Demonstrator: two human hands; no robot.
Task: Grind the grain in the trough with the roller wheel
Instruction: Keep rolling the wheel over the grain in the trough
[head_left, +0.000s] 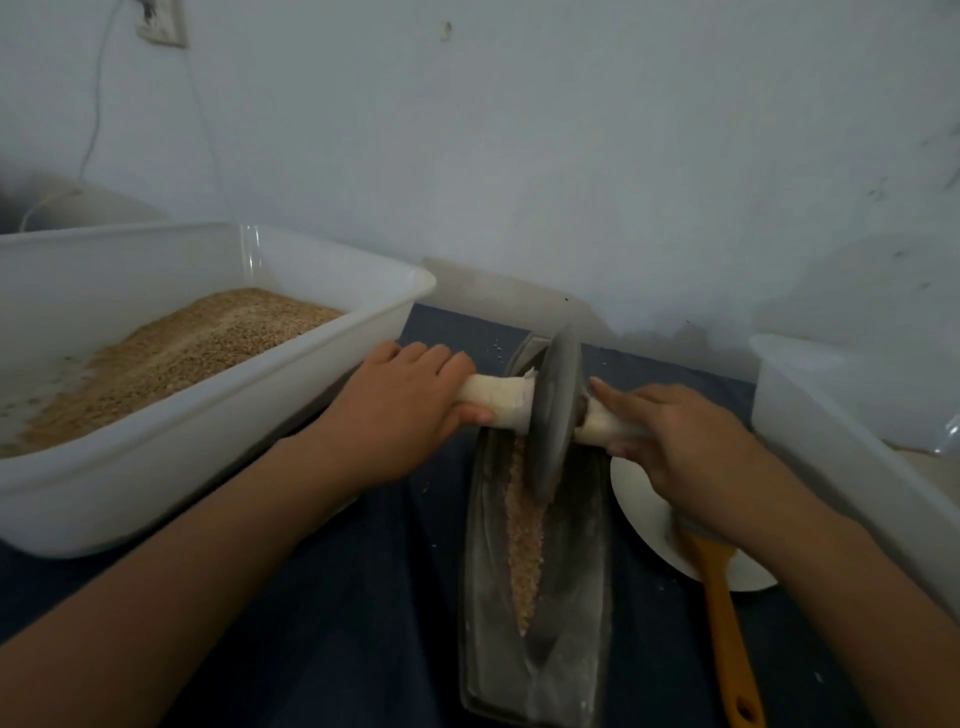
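Centre-right of frame: left hand (402, 402) and right hand (670, 441) each curl around the white axle handle (493, 401) flanking the roller wheel (558, 410), seated in the grain-filled trough (582, 597); wheel likely heavy, rigid; hold axle ends.

The long grey metal trough (524, 597) lies hemmed in: a large white plastic tub (218, 415) of brown grain stands close on its left, and a white round plate (644, 509) bearing an orange-handled brush (727, 623) lies just beside its right wall. Beyond the plate a second white plastic tub (852, 431) blocks the right side. Bare dark blue cloth (353, 613) between the left tub and the trough leaves an open lane toward the pale wall (519, 156).
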